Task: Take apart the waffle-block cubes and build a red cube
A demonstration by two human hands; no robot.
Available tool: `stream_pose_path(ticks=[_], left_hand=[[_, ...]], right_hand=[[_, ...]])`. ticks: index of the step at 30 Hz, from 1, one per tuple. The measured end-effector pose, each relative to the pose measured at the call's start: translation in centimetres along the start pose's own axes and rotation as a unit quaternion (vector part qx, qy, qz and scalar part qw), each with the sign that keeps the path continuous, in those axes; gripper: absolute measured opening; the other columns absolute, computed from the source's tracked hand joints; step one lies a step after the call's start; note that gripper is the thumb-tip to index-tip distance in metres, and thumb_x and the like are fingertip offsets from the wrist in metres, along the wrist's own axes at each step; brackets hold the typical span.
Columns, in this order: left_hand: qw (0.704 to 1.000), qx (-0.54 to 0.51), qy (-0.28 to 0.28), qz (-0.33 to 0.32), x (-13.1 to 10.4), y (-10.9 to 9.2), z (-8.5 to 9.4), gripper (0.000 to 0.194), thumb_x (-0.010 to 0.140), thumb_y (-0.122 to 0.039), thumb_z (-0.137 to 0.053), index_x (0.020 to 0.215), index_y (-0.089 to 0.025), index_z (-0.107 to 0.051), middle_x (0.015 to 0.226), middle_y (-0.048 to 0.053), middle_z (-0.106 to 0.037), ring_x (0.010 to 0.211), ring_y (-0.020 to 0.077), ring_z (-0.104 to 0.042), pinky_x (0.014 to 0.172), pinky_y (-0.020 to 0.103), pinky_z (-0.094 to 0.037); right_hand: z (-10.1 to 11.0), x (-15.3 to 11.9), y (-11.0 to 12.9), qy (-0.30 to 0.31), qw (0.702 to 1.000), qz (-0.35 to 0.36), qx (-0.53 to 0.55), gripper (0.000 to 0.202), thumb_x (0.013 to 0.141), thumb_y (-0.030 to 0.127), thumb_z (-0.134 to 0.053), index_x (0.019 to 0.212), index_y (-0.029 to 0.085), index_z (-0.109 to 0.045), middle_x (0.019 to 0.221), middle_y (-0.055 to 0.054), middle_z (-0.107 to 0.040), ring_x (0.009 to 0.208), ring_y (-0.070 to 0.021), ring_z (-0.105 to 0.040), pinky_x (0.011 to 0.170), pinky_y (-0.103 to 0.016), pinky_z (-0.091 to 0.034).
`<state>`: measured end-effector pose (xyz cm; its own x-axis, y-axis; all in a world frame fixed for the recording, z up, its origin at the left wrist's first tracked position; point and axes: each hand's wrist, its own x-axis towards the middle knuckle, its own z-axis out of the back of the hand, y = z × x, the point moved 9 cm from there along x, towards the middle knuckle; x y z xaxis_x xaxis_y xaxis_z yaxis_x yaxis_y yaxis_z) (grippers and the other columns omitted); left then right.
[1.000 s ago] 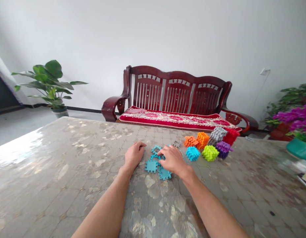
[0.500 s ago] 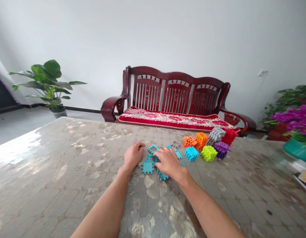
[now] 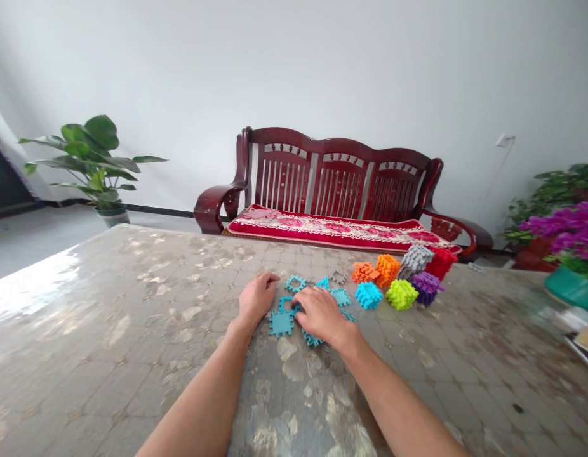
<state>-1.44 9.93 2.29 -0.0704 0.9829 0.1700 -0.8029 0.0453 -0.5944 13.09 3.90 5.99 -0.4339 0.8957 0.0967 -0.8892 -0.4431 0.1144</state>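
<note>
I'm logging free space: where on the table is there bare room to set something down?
Widest: the table left of the left forearm. Also bare: between the right forearm, the coloured blocks and the small dark object; and between the forearms, nearer than the teal pieces. Crowded: around the right hand, among those pieces, and at the clustered blocks.

see panels [image 3: 280,324] on the table [image 3: 146,330], scattered around the right hand [image 3: 320,312] and just right of the left hand [image 3: 256,298]; find blocks [image 3: 401,292] clustered farther back, to the right; have the bench [image 3: 339,184] behind the table, before the wall [image 3: 294,57], with a potted plant [image 3: 96,165] off left and flowers [image 3: 565,225] at far right
</note>
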Motion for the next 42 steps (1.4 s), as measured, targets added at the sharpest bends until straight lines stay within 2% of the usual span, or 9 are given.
stream_pose_path(ticks=[4, 8, 16, 22, 25, 28, 34, 37, 42], left_hand=[[1.0, -0.001, -0.002, -0.001, 0.0, 0.0, 0.0, 0.03, 0.085, -0.022, -0.045, 0.102, -0.026, -0.07, 0.109, 0.001, -0.072, 0.1, 0.0202, -0.065, 0.083, 0.027, -0.046], [1.0, -0.001, -0.002, 0.0, 0.1, 0.1, -0.1, 0.03, 0.086, -0.023, -0.045, 0.102, -0.027, -0.07, 0.109, 0.0, -0.072, 0.099, 0.0195, -0.065, 0.083, 0.027, -0.046], [1.0, -0.006, -0.003, 0.004, 0.0, 0.0, 0.0, 0.031, 0.086, -0.023, -0.044, 0.102, -0.027, -0.07, 0.109, 0.0, -0.072, 0.101, 0.0201, -0.065, 0.083, 0.027, -0.046], [1.0, -0.003, -0.002, 0.003, -0.1, -0.1, 0.1, 0.031, 0.085, -0.023, -0.044, 0.101, -0.027, -0.07, 0.109, 0.001, -0.072, 0.1, 0.0197, -0.065, 0.082, 0.027, -0.047], [1.0, 0.0, -0.001, 0.0, 0.0, 0.0, 0.1, 0.03, 0.085, -0.024, -0.044, 0.101, -0.027, -0.07, 0.109, 0.001, -0.072, 0.101, 0.0199, -0.065, 0.081, 0.027, -0.046], [1.0, 0.005, 0.002, 0.0, 0.1, 0.1, 0.0, 0.031, 0.086, -0.025, -0.043, 0.102, -0.027, -0.07, 0.109, 0.001, -0.072, 0.101, 0.0205, -0.065, 0.08, 0.027, -0.046], [1.0, 0.012, 0.001, -0.005, 0.1, 0.1, -0.1, 0.032, 0.086, -0.025, -0.042, 0.102, -0.027, -0.07, 0.11, 0.001, -0.072, 0.101, 0.0206, -0.065, 0.081, 0.027, -0.046], [1.0, 0.013, 0.0, -0.007, 0.1, 0.2, -0.1, 0.032, 0.086, -0.025, -0.042, 0.102, -0.026, -0.07, 0.11, 0.001, -0.072, 0.102, 0.0207, -0.065, 0.082, 0.027, -0.046], [1.0, 0.016, 0.005, -0.006, 0.2, 0.3, -0.2, 0.031, 0.086, -0.026, -0.043, 0.103, -0.027, -0.07, 0.111, 0.001, -0.072, 0.103, 0.0211, -0.065, 0.083, 0.028, -0.047]], right_hand=[[-0.3, 0.1, 0.3, 0.012, 1.0, 0.015, -0.002, 0.018, 0.084, 0.021, -0.057, 0.097, 0.024, -0.068, 0.104, -0.004, -0.069, 0.103, -0.0206, -0.057, 0.088, -0.031, -0.038], [-0.2, 0.0, 0.5, -0.009, 1.0, 0.025, -0.012, 0.014, 0.087, 0.023, -0.056, 0.097, 0.023, -0.067, 0.103, -0.004, -0.067, 0.102, -0.0203, -0.056, 0.087, -0.031, -0.038], [0.1, 0.0, -0.4, -0.03, 0.999, -0.006, -0.045, 0.015, 0.086, 0.033, -0.063, 0.094, 0.021, -0.067, 0.099, -0.007, -0.067, 0.101, -0.0218, -0.058, 0.086, -0.031, -0.04], [1.4, -0.6, -1.0, -0.106, 0.994, -0.018, -0.007, 0.016, 0.086, 0.035, -0.063, 0.093, 0.022, -0.068, 0.095, -0.006, -0.07, 0.097, -0.0215, -0.061, 0.086, -0.03, -0.042], [3.2, -1.8, -3.2, -0.168, 0.983, -0.062, 0.028, 0.015, 0.083, 0.032, -0.065, 0.093, 0.022, -0.067, 0.094, -0.004, -0.071, 0.095, -0.0206, -0.062, 0.085, -0.029, -0.042], [5.2, -4.0, -7.4, -0.22, 0.965, -0.135, 0.045, 0.017, 0.082, 0.033, -0.066, 0.096, 0.023, -0.066, 0.096, -0.003, -0.072, 0.094, -0.02, -0.064, 0.082, -0.028, -0.044], [6.8, -9.1, -16.2, -0.247, 0.922, -0.296, 0.027, 0.031, 0.081, 0.041, -0.065, 0.107, 0.023, -0.064, 0.102, -0.005, -0.074, 0.095, -0.0222, -0.067, 0.075, -0.03, -0.045], [6.9, -10.2, -18.0, -0.237, 0.912, -0.333, 0.014, 0.034, 0.082, 0.044, -0.063, 0.108, 0.023, -0.064, 0.102, -0.005, -0.074, 0.095, -0.0224, -0.067, 0.073, -0.03, -0.045], [6.8, -10.1, -18.0, -0.205, 0.912, -0.355, 0.003, 0.035, 0.083, 0.045, -0.061, 0.111, 0.024, -0.063, 0.103, -0.005, -0.073, 0.094, -0.0218, -0.067, 0.071, -0.029, -0.044]])
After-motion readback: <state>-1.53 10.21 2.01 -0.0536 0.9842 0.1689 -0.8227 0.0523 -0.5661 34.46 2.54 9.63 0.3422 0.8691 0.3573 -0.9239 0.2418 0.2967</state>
